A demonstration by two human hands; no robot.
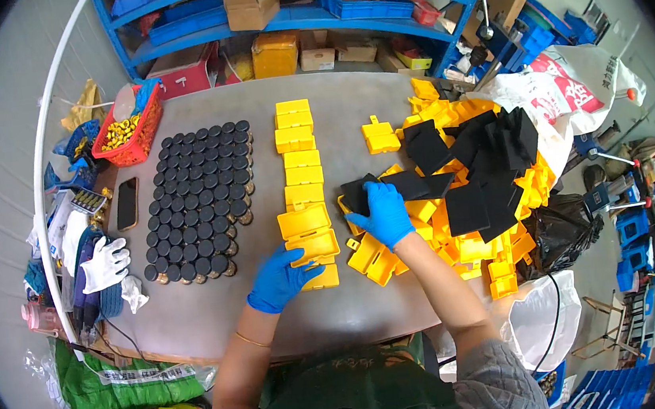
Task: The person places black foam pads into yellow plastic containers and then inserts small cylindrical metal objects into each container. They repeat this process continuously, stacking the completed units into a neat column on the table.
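My left hand [278, 280], in a blue glove, is closed on the near edge of an opened yellow plastic case [305, 223], thumb and fingers at its right corner. That case lies at the near end of a column of similar yellow cases [303, 175] running up the middle of the table. My right hand [388, 214], also blue-gloved, pinches a flat black foam piece [354, 194] at the left edge of a heap. Yellow cases [476, 249] and black foam pieces [467, 207] are jumbled together in that heap.
Left of the column stand rows of small black-capped jars [202, 190]. Farther left are a phone [127, 203], a red basket [146, 132] of small yellow parts and white gloves [105, 264]. Blue shelving [301, 25] rises behind the table [252, 93]; a white sack [579, 90] borders the heap.
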